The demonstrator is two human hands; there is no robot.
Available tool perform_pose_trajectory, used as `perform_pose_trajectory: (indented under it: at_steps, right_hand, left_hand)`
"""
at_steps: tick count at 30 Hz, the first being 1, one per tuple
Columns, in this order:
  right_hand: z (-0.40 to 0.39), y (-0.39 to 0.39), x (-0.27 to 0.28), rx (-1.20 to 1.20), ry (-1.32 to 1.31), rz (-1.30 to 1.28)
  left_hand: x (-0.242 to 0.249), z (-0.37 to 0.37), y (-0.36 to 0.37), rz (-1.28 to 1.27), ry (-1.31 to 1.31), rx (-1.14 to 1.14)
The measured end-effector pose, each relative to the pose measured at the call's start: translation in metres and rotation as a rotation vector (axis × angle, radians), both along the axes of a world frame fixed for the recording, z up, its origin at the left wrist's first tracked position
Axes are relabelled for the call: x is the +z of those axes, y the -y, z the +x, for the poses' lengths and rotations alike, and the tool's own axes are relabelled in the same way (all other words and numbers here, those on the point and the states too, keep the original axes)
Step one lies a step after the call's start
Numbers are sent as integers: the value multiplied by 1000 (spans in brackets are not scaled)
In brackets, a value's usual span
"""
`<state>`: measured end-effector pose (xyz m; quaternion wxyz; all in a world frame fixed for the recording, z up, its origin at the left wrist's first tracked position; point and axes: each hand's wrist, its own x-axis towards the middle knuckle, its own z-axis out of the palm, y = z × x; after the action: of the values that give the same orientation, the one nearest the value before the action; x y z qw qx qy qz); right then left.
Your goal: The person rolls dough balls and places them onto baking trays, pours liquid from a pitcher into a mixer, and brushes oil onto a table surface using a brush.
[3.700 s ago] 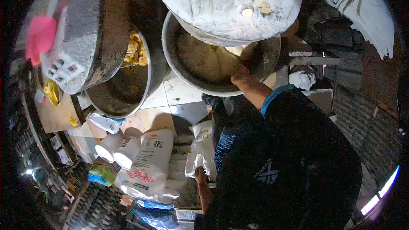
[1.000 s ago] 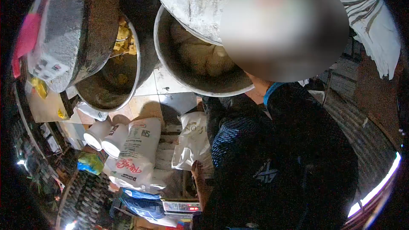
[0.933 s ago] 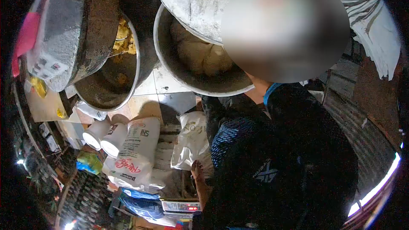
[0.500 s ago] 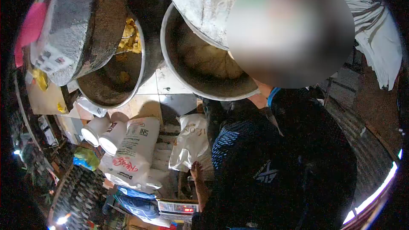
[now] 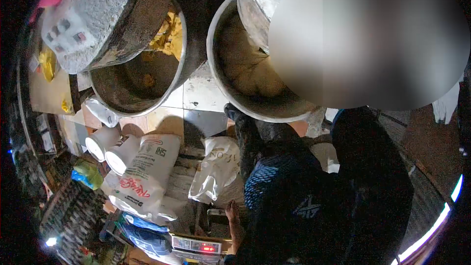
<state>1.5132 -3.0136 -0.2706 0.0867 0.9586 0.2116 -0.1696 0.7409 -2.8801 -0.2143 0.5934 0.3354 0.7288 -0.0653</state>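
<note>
My left hand (image 5: pixel 232 212) hangs low beside my body, fingers loosely extended with nothing visible in them. It is just below a crumpled white plastic bag (image 5: pixel 216 169) with lettering and above a digital scale (image 5: pixel 201 245) with a red display. My right sleeve (image 5: pixel 363 127) reaches up into a blurred patch, which hides the right hand. Beside that patch stands a large metal mixing bowl (image 5: pixel 213 64) under a mixer head (image 5: pixel 262 10). Pale brown dough (image 5: pixel 250 71) lies inside, partly covered by the mixer and the blur.
A second mixing bowl (image 5: pixel 135 113) at left holds yellow lumps (image 5: pixel 169 37) under another floury mixer (image 5: pixel 117 14). White buckets (image 5: pixel 121 154) and a large printed sack (image 5: pixel 152 167) stand on the tiles (image 5: pixel 203 88). A wooden surface (image 5: pixel 51 93) is at far left.
My left hand has moved down, away from the white bag's edge. My right hand, earlier at the mixing bowl's rim, is now hidden behind the blur. The view has shifted.
</note>
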Motion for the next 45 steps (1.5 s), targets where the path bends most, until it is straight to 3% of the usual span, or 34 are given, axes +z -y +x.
perform_pose_trajectory:
  at_steps: [5, 7, 8, 12, 13, 15, 22, 23, 26, 27, 30, 31, 32, 33, 34, 36, 38, 40, 42, 44, 45]
  right_hand:
    - [-39, -8, 35, 374, 173, 151]
    - [-67, -29, 60, 485, 98, 277]
    - [-84, -49, 89, 441, -109, 365]
    - [-124, -94, 119, 329, -95, 569]
    - [-123, -112, 151, -17, -395, 663]
    - [-120, -97, 98, 275, -248, 540]
    - [-119, -94, 71, 214, 74, 461]
    - [-111, -98, 97, 162, -161, 376]
    - [-122, -92, 69, 99, -42, 574]
    - [-116, -91, 66, 23, -285, 173]
    - [-119, -76, 49, 37, -326, 113]
    - [-129, -74, -8, 38, -103, 348]
    - [-132, -78, 9, 45, -100, 348]
    - [-135, -85, 43, 13, -161, 436]
    - [-140, -89, 66, 49, -58, 564]
    - [-143, -93, 91, 92, 64, 689]
    - [-147, -86, 85, 20, 37, 573]
    - [-150, -81, 73, -54, 7, 463]
    - [-147, -80, 71, -122, -22, 346]
    - [-146, -85, 95, -28, -26, 301]
    - [-149, -92, 124, -144, -117, 398]
  left_hand:
    - [-28, -7, -36, 18, 110, -46]
    - [-39, 0, -47, 33, 155, -58]
    - [-55, 3, -52, 39, 183, -74]
    - [-72, 20, -76, 68, 347, -70]
    - [-22, 64, -95, -32, 137, -96]
    - [-17, 63, -98, 29, 100, -125]
    - [-15, 20, -102, 87, 76, -106]
    - [-16, 15, -100, 77, 83, -99]
    - [-27, 10, -97, 52, 115, -93]
    - [-33, 10, -96, 43, 128, -94]
    - [-54, 11, -111, 21, 183, -82]
    - [-60, 16, -118, 29, 207, -70]
    - [-56, 22, -130, -19, 312, 8]
    - [-42, 37, -131, 83, 279, -89]
    - [-24, 59, -134, 189, 252, -189]
    - [-53, 57, -168, 158, 364, -391]
    - [-33, 91, -191, 260, 334, -496]
    - [-12, 139, -203, 333, 582, -180]
    - [-40, 162, -245, 464, 554, -380]
    - [-2, 221, -257, 714, 616, -601]
    - [6, 251, -262, 679, 582, -680]
